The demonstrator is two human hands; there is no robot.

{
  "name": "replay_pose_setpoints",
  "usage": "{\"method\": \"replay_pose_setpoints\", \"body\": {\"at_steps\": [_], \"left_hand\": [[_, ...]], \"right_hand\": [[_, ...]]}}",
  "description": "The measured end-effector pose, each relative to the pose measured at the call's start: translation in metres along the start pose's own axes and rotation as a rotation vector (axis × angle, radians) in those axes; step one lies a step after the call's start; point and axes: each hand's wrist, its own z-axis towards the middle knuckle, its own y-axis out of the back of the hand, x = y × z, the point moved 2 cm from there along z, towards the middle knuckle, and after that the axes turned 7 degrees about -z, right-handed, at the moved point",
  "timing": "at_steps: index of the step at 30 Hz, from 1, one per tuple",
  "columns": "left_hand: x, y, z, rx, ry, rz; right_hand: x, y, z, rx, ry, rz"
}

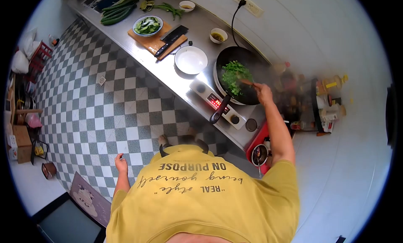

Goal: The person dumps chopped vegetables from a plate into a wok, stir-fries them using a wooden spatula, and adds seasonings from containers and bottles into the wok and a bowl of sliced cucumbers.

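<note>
My right hand (pixel 263 94) is closed around the handle of a brown spatula (pixel 247 81), whose working end reaches into a black wok (pixel 247 99). Chopped green vegetables (pixel 235 75) lie in the wok, partly hiding the spatula's tip. Beneath the wok is an induction cooker (pixel 236 118) with a lit red display, and the wok's black handle (pixel 220 110) points toward me. My left hand (pixel 121 163) hangs at my side over the checkered floor, away from the counter, holding nothing, its fingers loosely apart.
Left of the wok stand a white plate (pixel 191 60), a cutting board (pixel 147 38) with a cleaver (pixel 174 33) and a bowl of sliced cucumber (pixel 147 25). A sauce bowl (pixel 218 35) sits behind. Seasoning bottles crowd a rack (pixel 315 106) at right, beside a red tray (pixel 257 141).
</note>
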Motion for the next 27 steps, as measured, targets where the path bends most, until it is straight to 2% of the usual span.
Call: {"method": "replay_pose_setpoints", "body": {"at_steps": [2,5,6,10,13,16,18,22,23,27], "left_hand": [[-0.009,0.004,-0.012,-0.024,0.065,-0.015],[-0.014,-0.001,-0.024,-0.032,0.021,-0.053],[-0.015,-0.005,-0.028,-0.033,0.007,-0.034],[-0.024,-0.025,-0.034,0.031,0.027,-0.028],[-0.034,-0.036,-0.036,0.076,0.001,-0.038],[-0.024,-0.048,-0.033,0.121,0.001,-0.009],[-0.023,-0.050,-0.032,0.151,0.020,0.015],[-0.024,-0.057,-0.025,0.165,0.036,0.005],[-0.026,-0.057,-0.021,0.165,0.031,0.005],[-0.036,-0.056,-0.002,0.174,-0.046,0.004]], "right_hand": [[0.009,0.000,0.017,0.017,0.003,0.064],[0.032,0.041,0.028,0.052,-0.045,0.149],[0.034,0.041,0.037,0.030,-0.007,0.084],[0.052,0.008,0.060,-0.011,-0.072,0.075],[0.045,0.005,0.040,0.150,-0.054,-0.062],[0.026,0.042,0.013,0.205,0.043,-0.005],[0.016,0.077,0.000,0.260,0.023,0.050],[0.007,0.083,-0.014,0.482,0.141,-0.011],[0.015,0.068,-0.014,0.475,0.061,0.100],[0.040,0.028,0.007,0.201,-0.057,0.137]]}}
